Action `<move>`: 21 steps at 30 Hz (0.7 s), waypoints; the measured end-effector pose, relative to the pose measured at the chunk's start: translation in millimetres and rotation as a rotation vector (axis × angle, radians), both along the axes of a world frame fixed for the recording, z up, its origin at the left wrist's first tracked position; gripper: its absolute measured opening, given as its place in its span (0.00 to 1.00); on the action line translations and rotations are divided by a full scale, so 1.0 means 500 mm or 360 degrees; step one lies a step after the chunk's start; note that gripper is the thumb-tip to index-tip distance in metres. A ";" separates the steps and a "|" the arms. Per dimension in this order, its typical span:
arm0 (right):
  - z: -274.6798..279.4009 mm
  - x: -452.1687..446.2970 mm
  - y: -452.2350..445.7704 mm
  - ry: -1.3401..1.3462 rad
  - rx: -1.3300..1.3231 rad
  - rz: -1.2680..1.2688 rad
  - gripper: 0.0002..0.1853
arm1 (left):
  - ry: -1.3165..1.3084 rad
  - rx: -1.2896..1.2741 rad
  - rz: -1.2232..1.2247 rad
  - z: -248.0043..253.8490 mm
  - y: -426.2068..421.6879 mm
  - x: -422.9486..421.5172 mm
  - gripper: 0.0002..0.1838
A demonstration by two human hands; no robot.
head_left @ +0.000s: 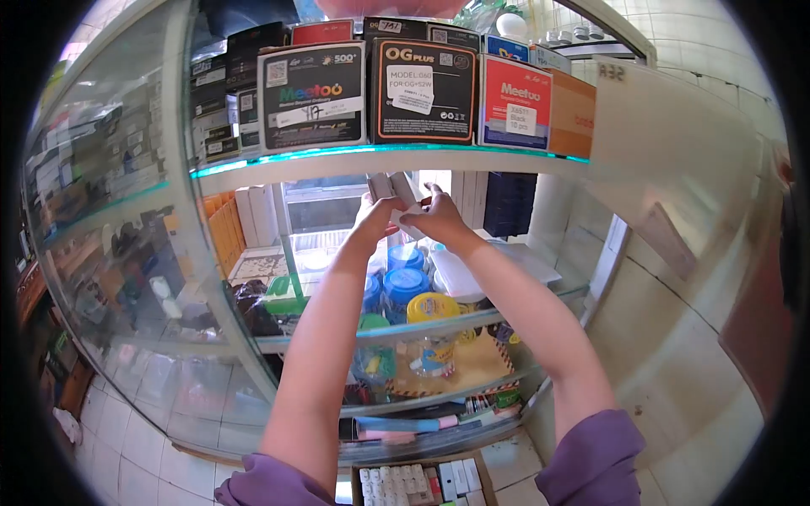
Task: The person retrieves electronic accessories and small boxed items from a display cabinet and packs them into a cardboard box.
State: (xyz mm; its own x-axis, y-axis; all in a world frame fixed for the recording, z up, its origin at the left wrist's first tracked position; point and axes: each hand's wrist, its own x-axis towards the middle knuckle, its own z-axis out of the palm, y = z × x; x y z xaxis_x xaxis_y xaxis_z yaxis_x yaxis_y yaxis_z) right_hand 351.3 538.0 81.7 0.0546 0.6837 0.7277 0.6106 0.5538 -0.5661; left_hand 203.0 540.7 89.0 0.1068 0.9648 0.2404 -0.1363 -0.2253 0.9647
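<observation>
Both my hands reach into the middle opening of a glass display cabinet, below the upper shelf. My left hand (377, 221) is closed on small, slim grey-white boxes (392, 189), its thumb lying across them. Close beside it, my right hand (440, 218) has its fingers bent around the right side of the same boxes. How many boxes are held cannot be made out. Under my hands stand jars with blue lids (405, 283) and a jar with a yellow lid (433, 309).
Above, the glass shelf edge (337, 158) carries black boxes (424, 91) and a red-blue box (515, 103). An open door panel (675, 160) stands at right. Orange boxes (224, 233) line the left inside. A carton of small boxes (419, 484) sits below.
</observation>
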 end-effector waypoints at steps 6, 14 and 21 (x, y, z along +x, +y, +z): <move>0.004 -0.037 -0.203 -0.0129 -0.0042 0.0278 0.34 | -0.0400 0.0075 -0.0022 -0.048 -0.172 -0.029 0.21; -0.050 -0.043 -0.616 -0.0213 0.0111 0.0665 0.32 | -0.0671 0.0147 0.0069 -0.086 -0.664 -0.068 0.30; -0.243 0.038 -0.892 -0.0067 -0.0253 0.1044 0.29 | -0.0800 -0.0237 -0.0421 -0.288 -0.921 -0.075 0.30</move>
